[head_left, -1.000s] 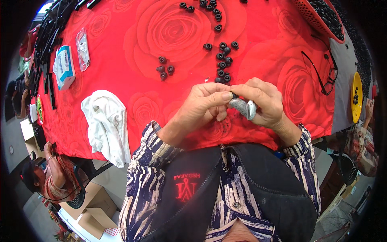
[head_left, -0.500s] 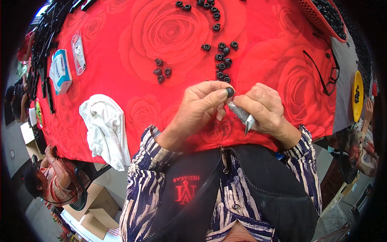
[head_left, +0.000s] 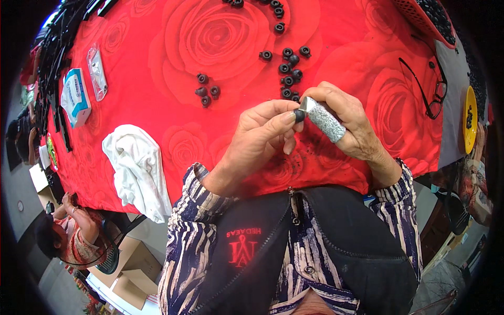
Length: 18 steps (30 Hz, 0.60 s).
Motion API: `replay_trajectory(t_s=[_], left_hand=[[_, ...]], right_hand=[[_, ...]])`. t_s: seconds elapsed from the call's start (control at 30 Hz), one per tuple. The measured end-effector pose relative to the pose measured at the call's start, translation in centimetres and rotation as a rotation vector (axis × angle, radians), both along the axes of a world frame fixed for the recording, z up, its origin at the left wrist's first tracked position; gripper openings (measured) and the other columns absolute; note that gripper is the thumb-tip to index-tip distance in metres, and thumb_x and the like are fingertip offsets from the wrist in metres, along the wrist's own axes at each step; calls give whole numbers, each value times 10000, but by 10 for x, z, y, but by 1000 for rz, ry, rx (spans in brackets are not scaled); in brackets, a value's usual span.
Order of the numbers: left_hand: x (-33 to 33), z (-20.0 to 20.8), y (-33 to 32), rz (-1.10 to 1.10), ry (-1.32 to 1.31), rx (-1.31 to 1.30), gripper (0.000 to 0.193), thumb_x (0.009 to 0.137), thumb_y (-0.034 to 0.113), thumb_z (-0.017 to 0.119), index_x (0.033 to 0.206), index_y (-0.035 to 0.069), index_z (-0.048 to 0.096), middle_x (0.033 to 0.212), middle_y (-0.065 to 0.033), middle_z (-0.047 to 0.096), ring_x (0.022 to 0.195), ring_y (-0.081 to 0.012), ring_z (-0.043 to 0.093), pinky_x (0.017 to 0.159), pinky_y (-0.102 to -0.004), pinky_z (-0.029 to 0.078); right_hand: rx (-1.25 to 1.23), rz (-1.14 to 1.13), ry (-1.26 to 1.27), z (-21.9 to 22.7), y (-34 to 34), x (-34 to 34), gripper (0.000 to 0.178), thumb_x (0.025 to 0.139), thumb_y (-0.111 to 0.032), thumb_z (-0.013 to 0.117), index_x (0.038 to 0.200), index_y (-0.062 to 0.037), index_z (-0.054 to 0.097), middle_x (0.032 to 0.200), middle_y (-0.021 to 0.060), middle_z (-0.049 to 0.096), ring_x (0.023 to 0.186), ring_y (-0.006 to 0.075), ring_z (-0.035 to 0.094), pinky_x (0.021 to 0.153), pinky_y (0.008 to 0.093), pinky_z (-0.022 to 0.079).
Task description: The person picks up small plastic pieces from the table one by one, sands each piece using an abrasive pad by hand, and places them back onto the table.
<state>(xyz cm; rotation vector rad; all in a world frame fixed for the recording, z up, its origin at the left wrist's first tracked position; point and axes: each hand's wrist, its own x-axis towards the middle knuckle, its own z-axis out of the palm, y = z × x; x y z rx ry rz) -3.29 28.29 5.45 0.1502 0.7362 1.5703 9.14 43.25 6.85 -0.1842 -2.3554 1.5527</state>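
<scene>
Between its thumb and forefinger, my left hand [head_left: 260, 131] pinches a small round black rubber-like part [head_left: 299, 115]. My right hand [head_left: 350, 122] is wrapped around a short knife [head_left: 327, 124] whose grip is bound in speckled silvery material. The bare blade tip points up and left and meets the top of the black part, or nearly so; I cannot tell if it cuts in. Just beyond my hands lies a cluster of similar black parts [head_left: 287, 81], with a smaller group [head_left: 214, 90] to the left.
A white cloth [head_left: 135, 170] lies at left near the table edge. Farther left are a tissue pack [head_left: 77, 98], a clear plastic case [head_left: 96, 73] and black strips [head_left: 50, 68]. To the right are glasses [head_left: 436, 102], a yellow dish [head_left: 468, 136] and a red basket [head_left: 420, 18] of black parts.
My right hand has turned and lifted the knife, so its blade now points up to the black part instead of down toward me. My left hand keeps its pinch on the part.
</scene>
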Motion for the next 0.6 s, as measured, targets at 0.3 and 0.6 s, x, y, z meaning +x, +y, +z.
replay_trajectory(t_s=[0.3,0.6], left_hand=[[0,-2,-1,-11,-33,16,204,910,121,515,1057,-16,552,842,-60,588,658,-73,536,537,-221,456],[1,-1,-2,-16,-55,-25,192,910,128,516,1040,-9,552,825,-45,578,645,-69,522,533,-217,438]], right_hand=[[5,39,-48,4,2,0,263,797,-112,590,1011,27,525,789,128,519,702,271,544,622,332,429],[86,47,-7,2,2,0,267,784,-99,607,1005,25,523,787,131,525,678,292,551,595,350,440]])
